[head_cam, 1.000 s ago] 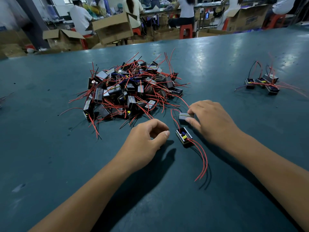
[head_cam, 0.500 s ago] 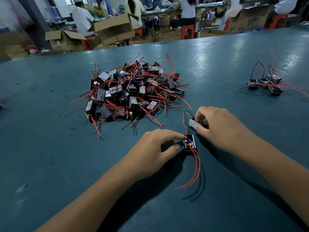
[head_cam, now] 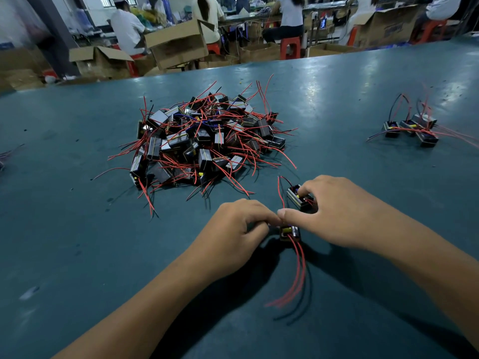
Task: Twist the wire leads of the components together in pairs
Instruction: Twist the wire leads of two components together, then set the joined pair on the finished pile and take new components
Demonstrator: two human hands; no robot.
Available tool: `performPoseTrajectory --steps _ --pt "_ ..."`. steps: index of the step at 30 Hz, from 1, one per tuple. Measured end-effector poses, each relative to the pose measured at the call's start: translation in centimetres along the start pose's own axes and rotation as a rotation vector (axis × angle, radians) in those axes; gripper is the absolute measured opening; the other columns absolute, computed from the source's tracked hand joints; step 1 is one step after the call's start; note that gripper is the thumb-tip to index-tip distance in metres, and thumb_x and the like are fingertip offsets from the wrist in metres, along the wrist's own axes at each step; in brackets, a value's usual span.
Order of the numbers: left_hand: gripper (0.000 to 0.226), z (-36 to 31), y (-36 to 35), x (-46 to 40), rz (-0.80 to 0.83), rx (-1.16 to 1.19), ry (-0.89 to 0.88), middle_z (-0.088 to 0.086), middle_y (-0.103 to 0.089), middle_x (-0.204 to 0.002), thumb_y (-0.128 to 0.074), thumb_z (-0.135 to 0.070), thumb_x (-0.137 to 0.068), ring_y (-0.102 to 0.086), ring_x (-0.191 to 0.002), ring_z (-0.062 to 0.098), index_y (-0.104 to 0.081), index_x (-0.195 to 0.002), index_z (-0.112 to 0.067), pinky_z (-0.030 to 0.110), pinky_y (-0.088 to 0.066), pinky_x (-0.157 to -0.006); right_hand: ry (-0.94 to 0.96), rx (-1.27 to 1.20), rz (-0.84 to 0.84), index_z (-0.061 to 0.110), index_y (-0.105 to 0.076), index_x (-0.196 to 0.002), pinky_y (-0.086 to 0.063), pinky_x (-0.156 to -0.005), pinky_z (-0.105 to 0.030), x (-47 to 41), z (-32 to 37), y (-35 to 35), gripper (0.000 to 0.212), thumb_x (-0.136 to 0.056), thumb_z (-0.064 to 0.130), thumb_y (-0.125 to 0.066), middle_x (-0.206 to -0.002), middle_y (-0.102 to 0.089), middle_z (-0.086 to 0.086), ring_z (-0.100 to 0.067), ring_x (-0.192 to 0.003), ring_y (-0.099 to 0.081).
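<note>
The left hand [head_cam: 233,229] covers the near part [head_cam: 290,232] on one side, so its grip there cannot be told. The right hand [head_cam: 334,211] hides much of the far part [head_cam: 298,198]. A small wire bundle [head_cam: 6,154] (at the table's left) is cut off by the edge.

views: one only, so nothing is shared with a second view
mount: worn on the person's head; wide-angle, the table [head_cam: 77,242] edge bowed
facing: forward and down across the table; both forearms enter from the bottom edge
nearness: close to the left hand [head_cam: 233,229] and right hand [head_cam: 334,211], which meet just below centre
beyond the hands: the pile of parts [head_cam: 207,143] lies just past the left hand; a small group of parts [head_cam: 412,128] sits well off past the right hand; boxes [head_cam: 178,45] and seated people fill the top edge
</note>
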State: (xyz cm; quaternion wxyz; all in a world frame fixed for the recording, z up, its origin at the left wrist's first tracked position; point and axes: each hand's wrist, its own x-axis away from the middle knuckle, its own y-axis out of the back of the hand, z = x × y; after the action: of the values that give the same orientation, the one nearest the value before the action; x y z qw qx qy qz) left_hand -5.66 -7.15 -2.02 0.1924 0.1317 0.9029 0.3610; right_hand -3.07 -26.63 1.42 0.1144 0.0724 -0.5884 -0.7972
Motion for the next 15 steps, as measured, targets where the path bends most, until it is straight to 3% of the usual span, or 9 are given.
performPoseTrajectory --steps 2,4,6,8,11,15 --pt "0.035 0.0 0.1 0.0 0.005 0.076 0.059 -0.008 -0.076 -0.091 -0.047 -0.012 -0.078 -0.067 -0.089 0.005 -0.078 -0.087 -0.024 0.029 -0.052 -0.088 0.015 0.025 0.009 0.016 -0.065 -0.104 -0.051 -0.087 -0.044 0.1 0.0 -0.2 0.086 -0.062 0.084 -0.035 -0.103 -0.061 -0.003 -0.025 -0.097 -0.06" --pt "0.04 0.2 0.3 -0.1 0.027 0.118 0.125 0.007 -0.076 -0.089 -0.043 -0.016 -0.076 -0.07 -0.087 0.027 -0.078 -0.085 -0.035 0.045 -0.055 -0.085 0.031 0.039 0.021 0.017 -0.064 -0.105 -0.051 -0.087 -0.043 0.2 -0.1 -0.4 0.088 -0.057 0.086 -0.036 -0.105 -0.06 -0.003 -0.025 -0.099 -0.059" --pt "0.043 0.3 0.4 -0.2 0.056 0.153 0.153 0.018 -0.075 -0.092 -0.042 -0.02 -0.076 -0.069 -0.088 0.04 -0.076 -0.085 -0.044 0.058 -0.053 -0.084 0.05 0.075 0.017 0.021 -0.058 -0.097 -0.051 -0.083 -0.041 0.4 -0.1 -0.9 0.079 -0.055 0.085 -0.039 -0.1 -0.056 0.0 -0.023 -0.094 -0.056" --pt "0.043 0.2 0.1 -0.2 0.077 0.166 0.158 0.018 -0.075 -0.093 -0.042 -0.02 -0.077 -0.068 -0.091 0.043 -0.077 -0.09 -0.042 0.06 -0.053 -0.084 0.057 0.083 -0.001 0.024 -0.048 -0.083 -0.049 -0.074 -0.037 0.5 0.0 -1.5 0.057 -0.058 0.075 -0.045 -0.092 -0.049 0.002 -0.021 -0.087 -0.05" --pt "0.038 0.1 -0.2 0.1 0.062 0.13 0.143 0.008 -0.075 -0.09 -0.045 -0.02 -0.082 -0.069 -0.086 0.036 -0.077 -0.098 -0.033 0.048 -0.055 -0.081 0.048 0.082 -0.026 0.025 -0.041 -0.075 -0.036 -0.059 -0.031 -0.2 -0.4 -1.7 0.032 -0.068 0.052 -0.056 -0.087 -0.046 0.001 -0.022 -0.079 -0.048" --pt "0.028 0.3 0.3 0.1 -0.023 0.07 0.113 -0.019 -0.071 -0.085 -0.057 -0.008 -0.091 -0.065 -0.077 0.005 -0.078 -0.096 -0.026 0.019 -0.048 -0.071 -0.008 0.113 -0.075 0.019 -0.052 -0.084 -0.041 -0.066 -0.035 -1.8 -2.7 -1.2 0.021 -0.077 0.038 -0.06 -0.087 -0.047 -0.001 -0.026 -0.08 -0.052"
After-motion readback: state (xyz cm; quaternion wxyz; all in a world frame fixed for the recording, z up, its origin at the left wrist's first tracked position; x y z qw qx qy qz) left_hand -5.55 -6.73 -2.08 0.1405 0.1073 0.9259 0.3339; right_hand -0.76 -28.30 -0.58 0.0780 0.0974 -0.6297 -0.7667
